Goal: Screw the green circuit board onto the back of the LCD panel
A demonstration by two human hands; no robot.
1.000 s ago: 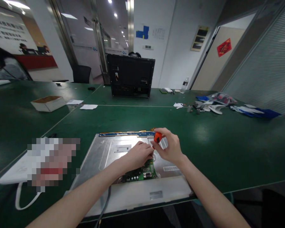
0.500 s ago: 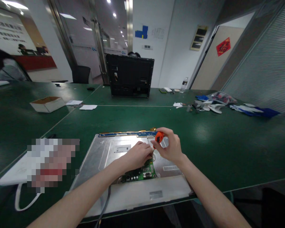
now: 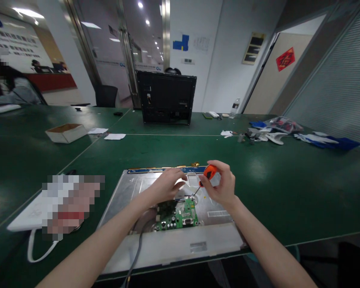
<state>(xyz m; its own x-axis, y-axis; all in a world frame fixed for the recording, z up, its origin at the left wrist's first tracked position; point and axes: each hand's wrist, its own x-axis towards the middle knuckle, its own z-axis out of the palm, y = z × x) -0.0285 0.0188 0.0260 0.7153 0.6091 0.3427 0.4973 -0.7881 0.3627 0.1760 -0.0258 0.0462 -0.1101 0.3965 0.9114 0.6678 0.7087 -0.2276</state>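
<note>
My right hand (image 3: pixel 222 185) holds an orange and black screwdriver (image 3: pixel 210 172), its thin shaft slanting down to the upper right corner of a green circuit board (image 3: pixel 183 214). The board lies on the back of a silver display panel (image 3: pixel 219 234), with a blue strip (image 3: pixel 156 170) along the panel's far edge. My left hand (image 3: pixel 170 185) hovers over the panel just above the board, fingers curved and apart, with nothing visible in them. A grey cable (image 3: pixel 138 250) runs from near the board over the panel's front edge.
A black monitor (image 3: pixel 168 98) stands at the back of the green table (image 3: pixel 288 192). An open box (image 3: pixel 66 133) is at the left, near papers. Gloves and bags (image 3: pixel 283 125) lie at the right. A person (image 3: pixel 15 86) sits far left.
My left hand has moved up and left from the screwdriver tip, uncovering more of the board. My right hand and the screwdriver have shifted slightly right, and the screwdriver leans more.
</note>
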